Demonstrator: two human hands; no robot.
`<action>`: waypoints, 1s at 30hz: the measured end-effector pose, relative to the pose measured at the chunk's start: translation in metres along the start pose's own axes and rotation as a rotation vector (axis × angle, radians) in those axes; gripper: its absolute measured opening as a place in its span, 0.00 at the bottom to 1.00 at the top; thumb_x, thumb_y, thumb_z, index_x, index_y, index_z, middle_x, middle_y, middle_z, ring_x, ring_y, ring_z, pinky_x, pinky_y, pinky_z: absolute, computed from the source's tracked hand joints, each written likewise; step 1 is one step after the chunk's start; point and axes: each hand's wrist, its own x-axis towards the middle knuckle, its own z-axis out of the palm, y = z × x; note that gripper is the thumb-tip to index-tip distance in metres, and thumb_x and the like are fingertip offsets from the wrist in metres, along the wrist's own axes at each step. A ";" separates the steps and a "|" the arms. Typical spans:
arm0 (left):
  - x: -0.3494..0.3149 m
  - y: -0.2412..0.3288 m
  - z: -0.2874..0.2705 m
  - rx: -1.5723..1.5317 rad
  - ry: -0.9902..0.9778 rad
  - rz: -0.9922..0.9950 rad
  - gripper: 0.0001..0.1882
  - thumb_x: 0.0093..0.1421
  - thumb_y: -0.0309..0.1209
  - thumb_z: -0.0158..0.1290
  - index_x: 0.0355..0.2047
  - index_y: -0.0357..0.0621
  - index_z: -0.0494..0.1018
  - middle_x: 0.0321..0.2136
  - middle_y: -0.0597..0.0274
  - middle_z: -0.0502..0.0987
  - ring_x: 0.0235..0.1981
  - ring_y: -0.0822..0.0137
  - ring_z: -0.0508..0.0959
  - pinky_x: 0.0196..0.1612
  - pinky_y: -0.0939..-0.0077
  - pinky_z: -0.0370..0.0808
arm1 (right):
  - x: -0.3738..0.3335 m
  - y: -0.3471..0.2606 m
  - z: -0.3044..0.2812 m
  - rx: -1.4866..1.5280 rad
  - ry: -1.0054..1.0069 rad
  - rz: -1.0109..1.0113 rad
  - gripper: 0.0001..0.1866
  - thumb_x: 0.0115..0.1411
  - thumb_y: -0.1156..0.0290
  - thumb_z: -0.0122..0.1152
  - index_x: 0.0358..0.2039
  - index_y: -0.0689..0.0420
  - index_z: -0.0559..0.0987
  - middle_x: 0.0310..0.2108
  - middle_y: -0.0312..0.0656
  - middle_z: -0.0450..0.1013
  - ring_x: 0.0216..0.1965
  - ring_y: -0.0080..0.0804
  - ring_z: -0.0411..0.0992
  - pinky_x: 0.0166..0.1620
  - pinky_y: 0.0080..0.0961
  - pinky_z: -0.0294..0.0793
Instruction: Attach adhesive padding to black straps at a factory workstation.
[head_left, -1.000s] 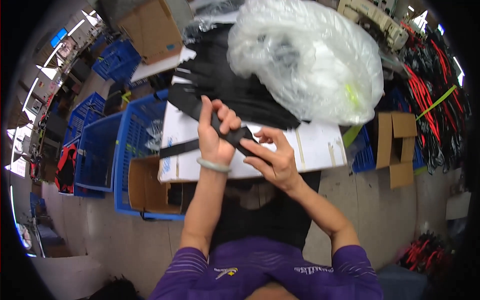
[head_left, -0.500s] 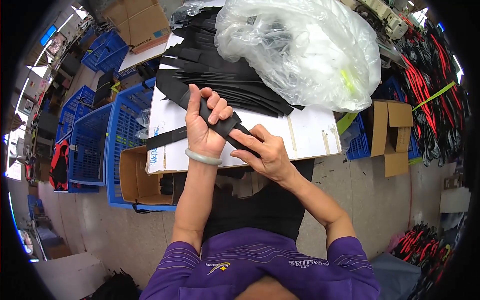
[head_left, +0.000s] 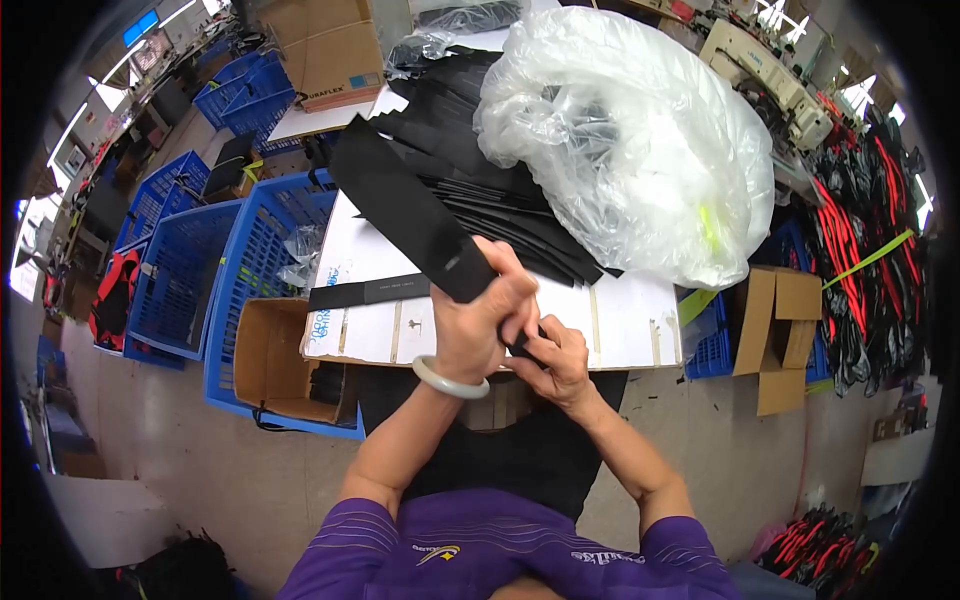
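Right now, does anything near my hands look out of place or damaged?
Nothing looks plainly damaged, though your left hand covers part of the wide black piece it grips. A narrow black strip looks out of place: it lies apart from the black pile, on the left side of the white surface.

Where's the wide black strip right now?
In the head view, left of centre, the wide black strip slants up-left from the left hand, just left of the pile of black strips.
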 end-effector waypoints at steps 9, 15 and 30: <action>-0.015 0.005 0.011 0.393 -0.201 0.124 0.09 0.56 0.20 0.56 0.29 0.34 0.65 0.21 0.58 0.66 0.12 0.75 0.66 0.17 0.84 0.67 | -0.004 -0.009 0.001 0.047 0.061 -0.016 0.13 0.43 0.77 0.71 0.24 0.56 0.72 0.20 0.37 0.67 0.19 0.30 0.68 0.21 0.22 0.68; -0.018 0.001 0.006 0.340 -0.187 0.114 0.09 0.61 0.26 0.54 0.30 0.35 0.66 0.20 0.58 0.66 0.12 0.75 0.66 0.17 0.83 0.67 | -0.007 -0.011 0.001 0.075 0.058 -0.002 0.13 0.41 0.77 0.72 0.23 0.58 0.73 0.21 0.39 0.67 0.20 0.30 0.69 0.21 0.22 0.67; -0.021 -0.025 -0.056 0.327 0.180 -0.282 0.27 0.69 0.48 0.38 0.47 0.33 0.72 0.37 0.54 0.77 0.39 0.62 0.77 0.48 0.67 0.72 | 0.023 -0.011 -0.047 0.011 0.011 0.564 0.07 0.49 0.75 0.67 0.25 0.64 0.78 0.23 0.42 0.73 0.25 0.30 0.71 0.30 0.23 0.69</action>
